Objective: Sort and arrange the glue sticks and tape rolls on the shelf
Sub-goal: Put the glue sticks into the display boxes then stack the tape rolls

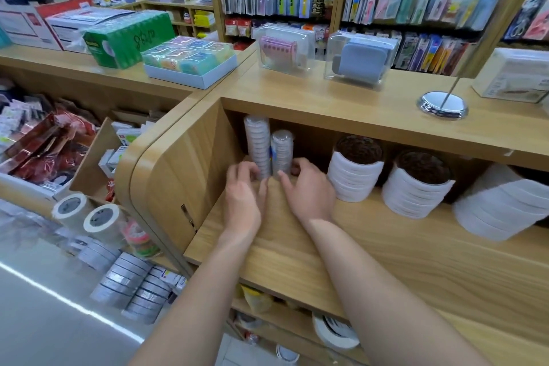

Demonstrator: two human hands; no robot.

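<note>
Two upright wrapped stacks of clear tape rolls stand at the back left of the wooden shelf (341, 246): a taller stack (257, 140) and a shorter stack (282, 148) beside it. My left hand (245, 193) cups the base of the taller stack, its fingers curled around it. My right hand (309, 187) holds the base of the shorter stack from the right. Both stacks rest on the shelf board. Further right stand three stacks of white tape rolls (355, 175), (416, 190), (502, 211). I see no glue sticks clearly.
The shelf's left wall (184, 175) is close to my left hand. Below left lie more tape rolls (101, 220) and silver stacks (124, 279). On the counter top stand clear boxes (356, 59), a green pack (127, 36) and a chrome sign base (442, 104).
</note>
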